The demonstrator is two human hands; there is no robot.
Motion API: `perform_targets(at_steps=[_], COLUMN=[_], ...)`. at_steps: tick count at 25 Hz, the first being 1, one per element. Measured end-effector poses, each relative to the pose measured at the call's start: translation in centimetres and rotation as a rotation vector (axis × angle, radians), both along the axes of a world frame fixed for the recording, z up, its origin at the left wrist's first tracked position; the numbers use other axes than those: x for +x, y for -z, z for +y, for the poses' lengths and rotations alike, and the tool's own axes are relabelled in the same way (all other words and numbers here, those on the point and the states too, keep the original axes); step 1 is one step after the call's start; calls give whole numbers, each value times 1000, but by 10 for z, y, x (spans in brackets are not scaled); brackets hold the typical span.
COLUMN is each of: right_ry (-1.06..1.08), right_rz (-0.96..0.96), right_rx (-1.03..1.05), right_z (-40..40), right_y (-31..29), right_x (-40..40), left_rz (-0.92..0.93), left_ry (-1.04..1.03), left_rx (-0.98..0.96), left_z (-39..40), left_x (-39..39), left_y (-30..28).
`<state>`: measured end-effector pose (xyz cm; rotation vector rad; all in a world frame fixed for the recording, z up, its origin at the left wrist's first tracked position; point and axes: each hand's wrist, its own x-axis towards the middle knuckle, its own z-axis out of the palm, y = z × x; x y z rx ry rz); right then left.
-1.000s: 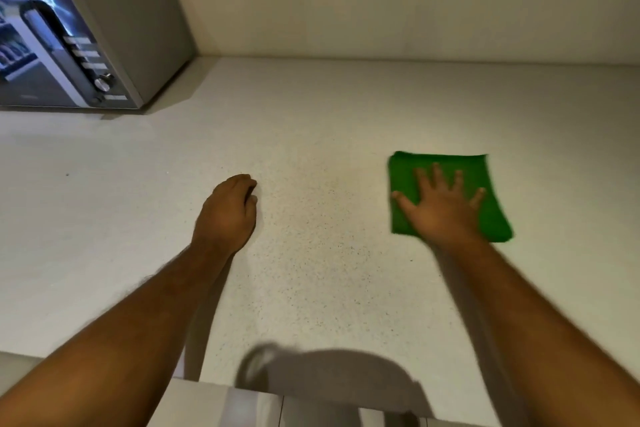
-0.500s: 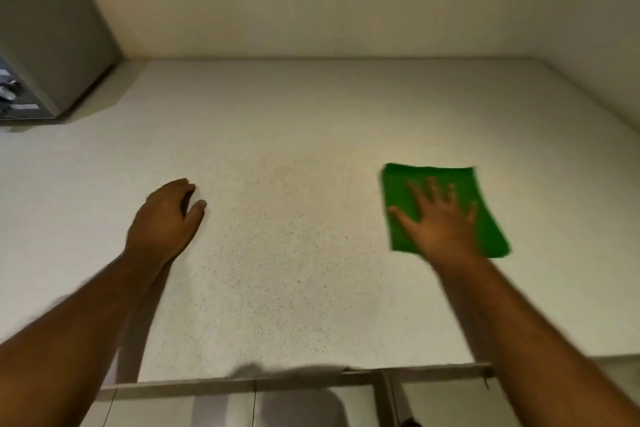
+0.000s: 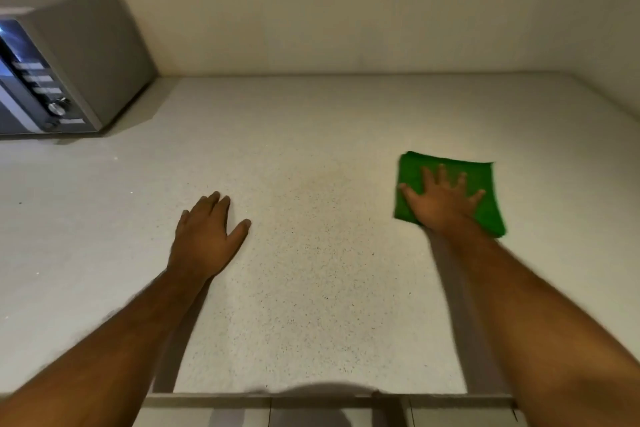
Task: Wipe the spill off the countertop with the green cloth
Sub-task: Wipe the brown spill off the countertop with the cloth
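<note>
The green cloth (image 3: 410, 168) lies folded flat on the speckled white countertop (image 3: 311, 305), right of centre. My right hand (image 3: 441, 201) presses down on it, palm flat and fingers spread. A faint darker damp patch (image 3: 329, 185) shows on the counter just left of the cloth, between my two hands. My left hand (image 3: 204, 236) rests palm down on the bare counter to the left, thumb held out, holding nothing.
A silver microwave (image 3: 83, 59) stands at the back left against the wall. Walls close off the counter at the back and on the right. The counter's front edge (image 3: 311, 400) runs along the bottom, with cabinet fronts below it.
My view swung right and then back left, so the microwave is in view again. The left hand went from curled to lying flat. The right hand stays pressed on the cloth.
</note>
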<state>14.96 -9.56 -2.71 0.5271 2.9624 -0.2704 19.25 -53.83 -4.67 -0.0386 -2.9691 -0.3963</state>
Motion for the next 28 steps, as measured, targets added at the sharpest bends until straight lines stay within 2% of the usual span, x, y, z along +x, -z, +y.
perform_targets(at_steps=[6,8,11,14,21,24,28], right_ry=[-479,-567,-609,-515,28,112,-64], right_rz=[-26,-13,35,78,19,-16,27], right_rx=[-31,-28,-36,-27,13,14,33], right_z=[-203,-227,-214,-163,1,-12,-102], right_y=[2,8,12,15,12,10,21], right_x=[19,32,35,22,7,20,59], left_rz=[-6,2,4,-8,-30,-26,-38], left_ry=[9,14,14,13,32,29,33], left_rx=[39,49,68,62,6,-14,-33], left_z=[-2,-1,-4,-5,-2,-1,0], left_x=[-2,-1,-1,0,-1,-2,-3], left_y=[1,1,1,2,3,3,3])
